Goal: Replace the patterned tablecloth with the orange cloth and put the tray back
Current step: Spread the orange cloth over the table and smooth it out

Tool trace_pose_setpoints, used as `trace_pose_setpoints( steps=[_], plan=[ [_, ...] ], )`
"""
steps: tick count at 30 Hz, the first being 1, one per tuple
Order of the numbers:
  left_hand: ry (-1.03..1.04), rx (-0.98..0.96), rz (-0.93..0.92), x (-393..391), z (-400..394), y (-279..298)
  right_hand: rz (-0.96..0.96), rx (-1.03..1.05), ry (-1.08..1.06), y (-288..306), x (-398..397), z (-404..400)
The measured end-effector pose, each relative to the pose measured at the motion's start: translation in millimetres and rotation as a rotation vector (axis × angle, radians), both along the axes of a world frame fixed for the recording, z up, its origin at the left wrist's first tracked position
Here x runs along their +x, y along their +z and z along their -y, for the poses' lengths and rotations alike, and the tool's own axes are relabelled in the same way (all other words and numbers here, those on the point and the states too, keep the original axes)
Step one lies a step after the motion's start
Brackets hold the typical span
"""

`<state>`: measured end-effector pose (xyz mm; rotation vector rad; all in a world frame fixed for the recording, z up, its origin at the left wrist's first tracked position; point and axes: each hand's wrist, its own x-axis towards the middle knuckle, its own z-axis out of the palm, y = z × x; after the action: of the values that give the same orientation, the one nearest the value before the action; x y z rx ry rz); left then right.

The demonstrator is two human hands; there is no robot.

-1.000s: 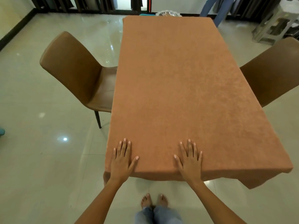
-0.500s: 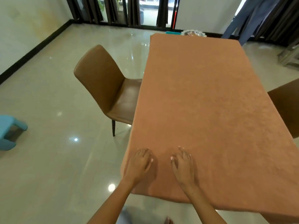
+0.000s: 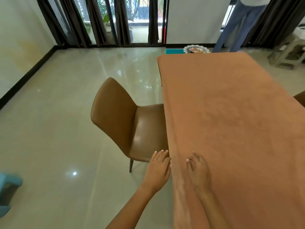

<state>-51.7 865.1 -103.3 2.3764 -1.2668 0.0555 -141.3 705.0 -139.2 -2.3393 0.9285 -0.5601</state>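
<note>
Orange cloth (image 3: 231, 121) on table — L hand (image 3: 159, 169) at edge, R hand (image 3: 198, 171) flat.

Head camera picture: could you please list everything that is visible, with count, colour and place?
cloth: one, orange, spread over the table on the right
chair: one, brown, left of the table, seat tucked toward it
second chair: one, brown, only an edge at the right border
tray: one, silver with things on it, beyond the far end of the table
stool: one, light blue, on the floor at the left edge
curtains: several, dark, along the far windows
standing person: one, blue trousers, far right
left hand: one, at the cloth's left edge
right hand: one, flat on the cloth
</note>
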Motion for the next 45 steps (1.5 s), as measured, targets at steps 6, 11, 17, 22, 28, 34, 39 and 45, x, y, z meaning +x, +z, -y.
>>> trace_pose_setpoints(
  steps=[6, 11, 17, 22, 28, 34, 39, 45],
  plan=[
    [-0.067, 0.071, -0.059, 93.3, 30.2, 6.2, -0.012, -0.009, -0.039, -11.0, 70.5, 21.4],
    [-0.175, 0.16, -0.04, 187.2, 95.0, 8.4, 0.007, 0.018, -0.082, -16.3, 157.0, 65.6],
    [-0.249, 0.337, -0.065, 327.7, 207.4, 6.7, -0.108, 0.029, -0.149, -23.4, 305.5, 150.5],
    [-0.258, 0.434, -0.014, 425.1, 292.9, 3.4, -0.222, -0.08, -0.192, -22.4, 407.6, 202.5],
    [-0.399, 0.516, 0.049, 518.7, 349.7, -33.4, -0.451, -0.158, -0.345, -54.5, 454.8, 212.8],
    [-0.48, 0.473, -0.022, 588.3, 388.0, -68.7, -0.495, -0.223, -0.367, -65.8, 458.7, 212.4],
    [-0.521, 0.322, -0.014, 608.5, 379.4, -81.8, -0.55, -0.245, -0.35, -60.2, 465.4, 203.9],
    [-0.519, 0.281, -0.017, 619.5, 355.9, -81.1, -0.642, -0.139, -0.331, -56.3, 480.6, 181.2]
  ],
)
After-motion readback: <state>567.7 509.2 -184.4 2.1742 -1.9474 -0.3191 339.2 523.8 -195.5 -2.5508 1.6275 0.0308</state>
